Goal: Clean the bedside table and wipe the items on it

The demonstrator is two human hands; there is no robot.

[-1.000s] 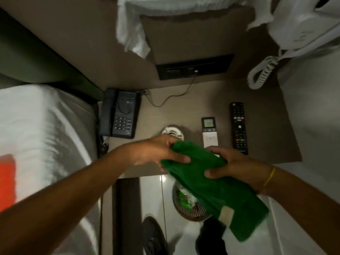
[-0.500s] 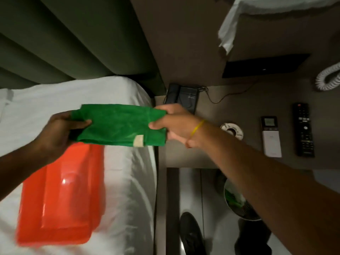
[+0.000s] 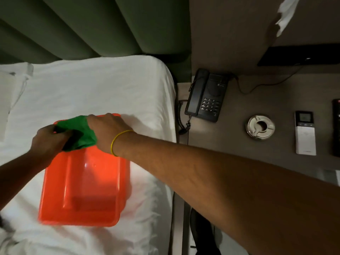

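Note:
A green cloth [image 3: 81,131] is bunched between both hands over the far rim of an orange plastic basin [image 3: 82,184] that sits on the white bed. My left hand [image 3: 49,140] grips the cloth's left side. My right hand [image 3: 108,131], with a yellow band at the wrist, grips its right side. The brown bedside table [image 3: 239,111] is to the right. On it lie a black telephone [image 3: 206,94], a metal ashtray [image 3: 260,127], a white remote [image 3: 305,133] and a black remote [image 3: 336,126] cut by the frame edge.
The white bed [image 3: 103,85] fills the left, with a green padded headboard [image 3: 92,24] behind it. A dark cable [image 3: 257,87] runs from the phone to a black wall panel [image 3: 298,55]. A dark shoe [image 3: 202,234] is on the floor below the table.
Both hands carried the green cloth from in front of the bedside table left over the bed, then lowered and bunched it at the orange basin's far rim.

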